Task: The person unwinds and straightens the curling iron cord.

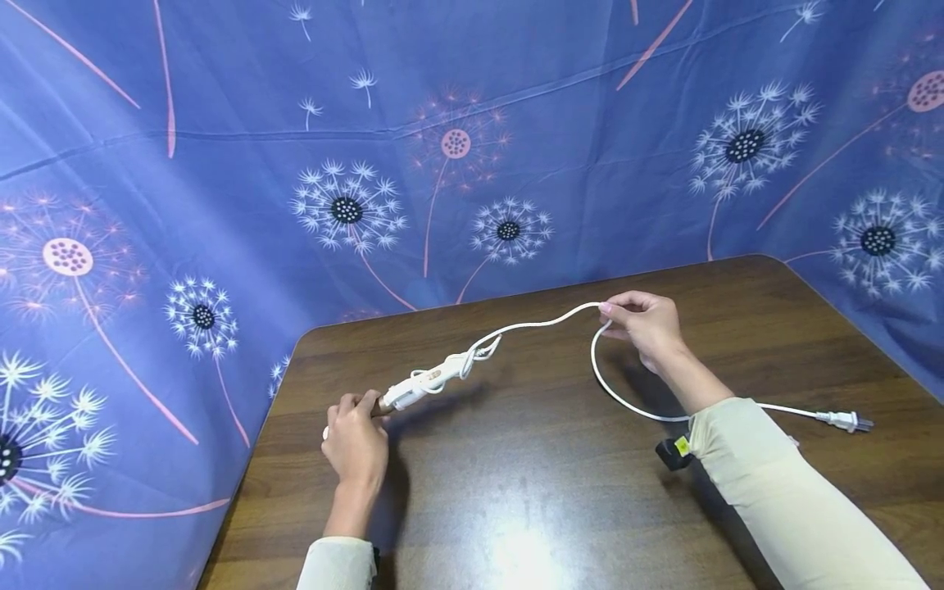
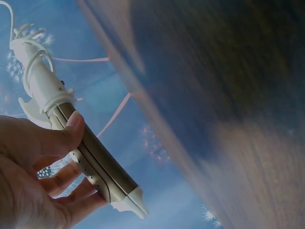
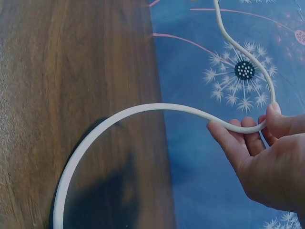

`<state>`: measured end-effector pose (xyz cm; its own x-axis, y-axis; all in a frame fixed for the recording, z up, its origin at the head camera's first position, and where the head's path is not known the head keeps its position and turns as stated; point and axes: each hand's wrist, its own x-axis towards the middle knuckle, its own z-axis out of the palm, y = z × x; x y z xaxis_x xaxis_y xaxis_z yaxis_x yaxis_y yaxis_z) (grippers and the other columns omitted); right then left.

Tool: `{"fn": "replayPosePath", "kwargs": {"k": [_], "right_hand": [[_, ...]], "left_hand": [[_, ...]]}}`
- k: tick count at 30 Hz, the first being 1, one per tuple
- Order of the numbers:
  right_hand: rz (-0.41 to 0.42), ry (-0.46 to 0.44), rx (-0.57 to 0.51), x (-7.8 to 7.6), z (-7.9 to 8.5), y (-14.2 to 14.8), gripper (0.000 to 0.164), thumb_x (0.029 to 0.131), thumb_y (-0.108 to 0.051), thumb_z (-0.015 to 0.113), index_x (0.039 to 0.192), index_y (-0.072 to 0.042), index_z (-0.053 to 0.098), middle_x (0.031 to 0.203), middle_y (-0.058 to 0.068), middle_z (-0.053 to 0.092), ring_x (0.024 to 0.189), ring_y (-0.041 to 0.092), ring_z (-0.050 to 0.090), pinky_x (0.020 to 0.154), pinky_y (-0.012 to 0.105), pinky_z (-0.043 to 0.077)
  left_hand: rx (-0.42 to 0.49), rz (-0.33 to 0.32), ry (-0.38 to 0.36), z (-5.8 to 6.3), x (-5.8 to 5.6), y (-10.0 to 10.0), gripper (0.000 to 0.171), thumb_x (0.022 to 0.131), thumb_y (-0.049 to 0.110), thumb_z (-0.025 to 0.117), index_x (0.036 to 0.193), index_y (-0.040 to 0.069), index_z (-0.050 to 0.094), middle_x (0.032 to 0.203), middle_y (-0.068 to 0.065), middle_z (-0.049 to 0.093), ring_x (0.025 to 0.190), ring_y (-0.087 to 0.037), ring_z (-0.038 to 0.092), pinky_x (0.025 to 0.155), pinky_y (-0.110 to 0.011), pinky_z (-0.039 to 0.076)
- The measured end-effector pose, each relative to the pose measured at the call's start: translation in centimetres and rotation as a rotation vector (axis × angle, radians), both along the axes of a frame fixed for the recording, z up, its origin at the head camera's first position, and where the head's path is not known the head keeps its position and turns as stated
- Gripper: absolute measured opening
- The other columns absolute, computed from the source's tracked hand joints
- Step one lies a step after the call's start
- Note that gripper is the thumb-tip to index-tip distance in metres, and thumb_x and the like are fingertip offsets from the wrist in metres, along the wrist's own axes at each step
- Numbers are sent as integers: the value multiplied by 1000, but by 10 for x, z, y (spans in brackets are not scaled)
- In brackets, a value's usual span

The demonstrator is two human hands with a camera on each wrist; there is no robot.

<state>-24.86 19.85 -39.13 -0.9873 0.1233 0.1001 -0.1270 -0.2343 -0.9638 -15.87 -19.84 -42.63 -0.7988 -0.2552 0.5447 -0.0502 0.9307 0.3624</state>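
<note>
My left hand (image 1: 356, 442) grips a white and gold hair iron (image 2: 97, 148) by its gold barrel, thumb on one side and fingers on the other. The iron is held up at a slant, its white tip pointing past the fingers in the left wrist view. Loops of white cord (image 1: 546, 323) wind around the white handle (image 1: 435, 374). From there the cord runs across to my right hand (image 1: 649, 328), which pinches it between thumb and fingers. Beyond the pinch the cord curves down and passes behind the right forearm. Its plug (image 1: 844, 421) shows to the right of that arm.
A brown wooden table (image 1: 516, 467) lies below both hands. Behind it hangs a blue cloth (image 1: 560, 131) printed with dandelions, close to the table's back edge. A small black device (image 1: 673, 452) sits at the right wrist.
</note>
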Motion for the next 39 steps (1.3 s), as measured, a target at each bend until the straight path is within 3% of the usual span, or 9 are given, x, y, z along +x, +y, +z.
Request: {"fn": "replayPosePath", "kwargs": {"k": [9, 19, 22, 27, 33, 39], "right_hand": [[-35, -38, 32, -3, -5, 14, 15, 84, 7, 67, 77, -6, 71, 68, 2, 65, 62, 8, 65, 63, 32, 57], [195, 131, -60, -6, -13, 21, 12, 84, 16, 61, 85, 6, 68, 78, 10, 69, 74, 19, 70, 71, 39, 56], [216, 131, -49, -8, -13, 23, 14, 85, 17, 59, 85, 6, 68, 78, 11, 69, 74, 19, 70, 72, 39, 56], [114, 74, -66, -10, -11, 28, 14, 84, 14, 62, 81, 2, 70, 73, 7, 68, 68, 15, 69, 67, 38, 56], [-20, 11, -178, -12, -6, 33, 16, 83, 15, 64, 77, 0, 70, 66, 7, 67, 60, 13, 67, 61, 36, 56], [-107, 11, -271, -15, 0, 37, 11, 82, 12, 66, 77, 2, 68, 67, 9, 67, 61, 14, 68, 62, 36, 56]], "left_hand": [[81, 15, 3, 4, 1, -3, 34, 65, 2, 83, 94, 19, 73, 97, -7, 67, 92, -33, 60, 58, -60, 47], [121, 61, -60, 6, 2, -8, 32, 68, 7, 82, 97, 18, 73, 97, -8, 68, 89, -36, 61, 61, -60, 46], [128, 62, -45, 7, 1, -9, 33, 69, 8, 83, 98, 17, 73, 97, -9, 68, 86, -37, 61, 61, -59, 46], [120, 28, 27, 7, 0, -11, 34, 66, 6, 84, 96, 19, 74, 94, -8, 68, 83, -35, 61, 59, -57, 47], [85, -39, 122, 5, 0, -16, 39, 61, -2, 85, 92, 18, 74, 94, -6, 68, 85, -31, 61, 58, -56, 48], [12, -125, 208, 0, 0, -23, 43, 59, -9, 83, 94, 16, 74, 96, -8, 67, 90, -32, 60, 56, -55, 49]]}}
